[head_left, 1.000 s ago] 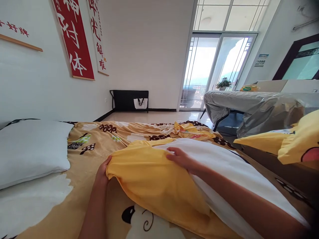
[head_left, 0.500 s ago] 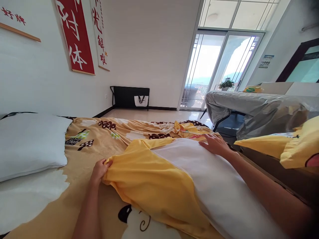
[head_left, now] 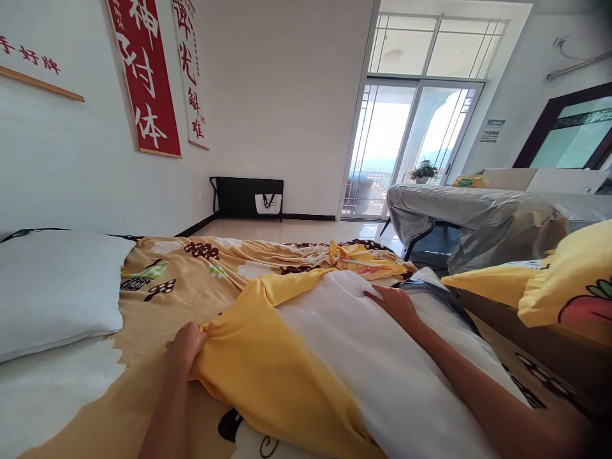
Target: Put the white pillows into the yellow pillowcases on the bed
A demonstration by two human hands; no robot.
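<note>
A white pillow (head_left: pixel 363 357) lies across the bed in front of me, partly inside a yellow pillowcase (head_left: pixel 268 370). My left hand (head_left: pixel 186 344) is closed on the left edge of the pillowcase. My right hand (head_left: pixel 394 303) rests on the far end of the white pillow with fingers curled over its edge. Both lie on a tan cartoon-print bedsheet (head_left: pixel 191 274).
A second white pillow (head_left: pixel 52 287) lies at the left by the wall. A yellow cushion (head_left: pixel 559 287) sits at the right. Beyond the bed stand a plastic-covered table (head_left: pixel 478 210), a black rack (head_left: pixel 246 194) and glass balcony doors (head_left: pixel 406 146).
My right hand moved from the pillowcase opening out to the far end of the pillow and now grips its edge. My left hand has pulled the pillowcase edge slightly left.
</note>
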